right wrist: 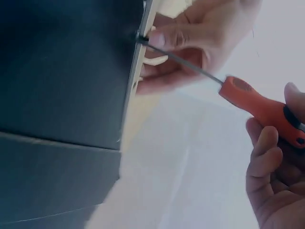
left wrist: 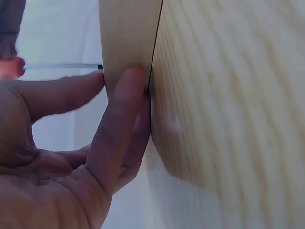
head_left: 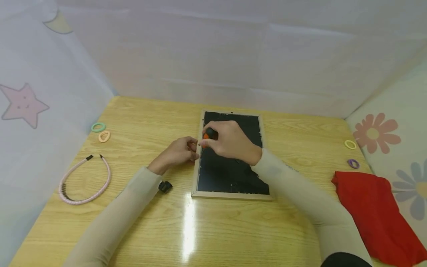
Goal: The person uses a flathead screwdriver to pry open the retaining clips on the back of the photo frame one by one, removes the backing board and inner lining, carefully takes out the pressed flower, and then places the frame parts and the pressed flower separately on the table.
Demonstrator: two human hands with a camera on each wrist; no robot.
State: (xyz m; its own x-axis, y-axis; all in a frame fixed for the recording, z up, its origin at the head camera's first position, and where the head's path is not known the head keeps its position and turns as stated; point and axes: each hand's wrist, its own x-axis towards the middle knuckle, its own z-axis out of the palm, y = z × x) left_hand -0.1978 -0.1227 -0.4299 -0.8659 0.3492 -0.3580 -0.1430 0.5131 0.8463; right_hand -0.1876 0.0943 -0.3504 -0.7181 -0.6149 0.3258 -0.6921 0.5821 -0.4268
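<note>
A picture frame point(head_left: 230, 195) with a pale wooden border lies back side up, its black backing board point(head_left: 217, 170) showing. At its left edge, my left hand point(head_left: 180, 151) pinches the border. In the left wrist view the fingertips point(left wrist: 128, 78) press the frame's side, with the thumb by its upper edge. My right hand point(head_left: 231, 141) grips an orange and black screwdriver point(right wrist: 259, 102) by its handle. The screwdriver's shaft point(right wrist: 190, 66) reaches the border right beside the left thumb point(right wrist: 157, 38).
Left on the wooden table point(head_left: 133, 222) lie a pink headband point(head_left: 107, 178), a green hair tie point(head_left: 98, 127) and an orange one point(head_left: 104, 136). A small black object point(head_left: 165, 186) sits near the left forearm. Rightward are yellow point(head_left: 350, 144) and purple point(head_left: 353, 163) hair ties and a red cloth point(head_left: 377, 211).
</note>
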